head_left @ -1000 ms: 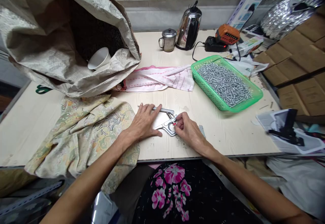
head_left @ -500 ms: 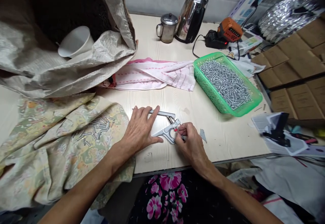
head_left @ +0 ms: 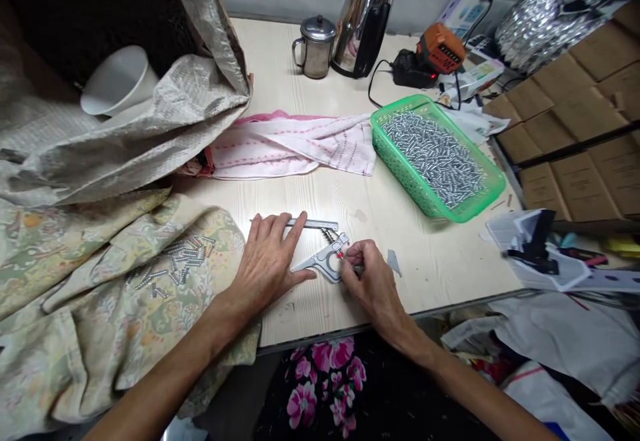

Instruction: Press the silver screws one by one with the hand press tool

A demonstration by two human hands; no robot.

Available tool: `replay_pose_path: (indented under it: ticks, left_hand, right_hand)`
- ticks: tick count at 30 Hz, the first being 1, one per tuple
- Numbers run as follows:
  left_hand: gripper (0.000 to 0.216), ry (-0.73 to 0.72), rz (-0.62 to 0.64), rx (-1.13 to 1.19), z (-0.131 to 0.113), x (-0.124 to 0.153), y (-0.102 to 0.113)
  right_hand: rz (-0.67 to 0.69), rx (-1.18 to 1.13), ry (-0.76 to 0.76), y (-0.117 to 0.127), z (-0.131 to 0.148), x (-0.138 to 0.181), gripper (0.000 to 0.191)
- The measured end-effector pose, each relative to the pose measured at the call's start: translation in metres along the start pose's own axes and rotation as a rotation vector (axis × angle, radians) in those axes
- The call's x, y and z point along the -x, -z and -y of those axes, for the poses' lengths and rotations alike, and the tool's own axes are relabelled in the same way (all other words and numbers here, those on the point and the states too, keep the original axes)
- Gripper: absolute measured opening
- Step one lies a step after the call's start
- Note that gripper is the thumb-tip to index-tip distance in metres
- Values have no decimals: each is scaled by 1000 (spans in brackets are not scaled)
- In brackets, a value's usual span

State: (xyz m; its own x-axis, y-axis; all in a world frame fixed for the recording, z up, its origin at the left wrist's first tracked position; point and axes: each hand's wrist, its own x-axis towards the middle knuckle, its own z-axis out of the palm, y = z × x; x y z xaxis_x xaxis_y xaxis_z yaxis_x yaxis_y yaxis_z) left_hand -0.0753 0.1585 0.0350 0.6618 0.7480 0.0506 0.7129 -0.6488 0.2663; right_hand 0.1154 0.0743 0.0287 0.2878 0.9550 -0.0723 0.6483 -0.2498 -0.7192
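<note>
On the table lies a grey metal tool [head_left: 327, 262] with two arms, a ring-shaped part and a dark coil spring [head_left: 327, 234] between the arms. My left hand [head_left: 270, 251] rests flat over its left part, fingers spread across the far bar [head_left: 320, 224] and thumb stretched along the near arm. My right hand [head_left: 367, 274] is closed in a pinch at the right side of the ring, by a small red piece [head_left: 340, 254]. What those fingertips hold is hidden. A small flat grey piece [head_left: 393, 261] lies right of that hand.
Several small springs [head_left: 173, 264] lie on a floral cloth [head_left: 210, 314] at left. A green basket [head_left: 400, 178] holds many small metal pieces. Behind are a pink-white towel [head_left: 290, 144], a lidded metal cup [head_left: 317, 51], a kettle [head_left: 363, 21] and a battery on a charger [head_left: 413, 71].
The whole view has shifted slightly, so things appear a little further left. Both hands keep about the same place on the metal tool.
</note>
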Motion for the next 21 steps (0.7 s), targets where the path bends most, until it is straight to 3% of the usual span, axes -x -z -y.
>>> replay_pose_path:
  ticks: [7,12,18,21]
  left_hand:
    - [79,-26,-49,-3,-4,6,-2]
    - [75,-19,-73,-4,-6,6,-4]
    - [77,-12,-87,11,-7,7,-6]
    - [77,18,-132,21,-6,10,-6]
  right_hand:
    - [-35,7,32,-3,-3,1,6]
    - [-15,-18,10,0,-2,1,9]
    - [103,-186,-139,27,-4,0,41]
    - [139,-302,-200,45,-15,8,48]
